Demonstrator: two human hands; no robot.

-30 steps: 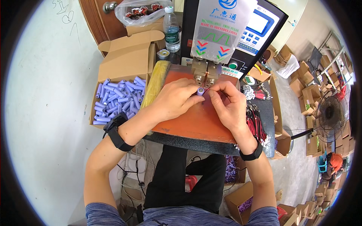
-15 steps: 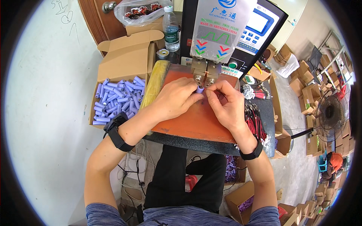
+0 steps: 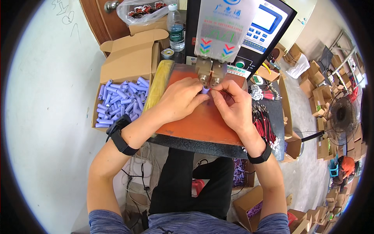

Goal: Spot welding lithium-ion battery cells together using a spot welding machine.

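Note:
Under the electrode holders point(image 3: 210, 74) of a spot welder point(image 3: 220, 29), a purple cylindrical battery cell point(image 3: 205, 90) stands with its top close to the tips. My left hand point(image 3: 177, 99) grips the cell from the left, thumb and fingers closed round it. My right hand point(image 3: 235, 107) is pinched at the cell's right side, against its top. A thin red wire shows in its curled fingers, mostly hidden by them. Both hands are over an orange-brown mat point(image 3: 198, 126). Whether the electrodes touch the cell, I cannot tell.
Left of the mat lie a yellow roll point(image 3: 159, 84) and an open carton point(image 3: 130, 58) of purple cells. A water bottle point(image 3: 176, 31) stands behind. Bundled red and black wires point(image 3: 265, 124) lie at right. A fan point(image 3: 343, 117) stands beyond the table.
The welder's head and table sit slightly further left and up in the picture. Both hands keep their hold at the electrodes, with only slight finger movement.

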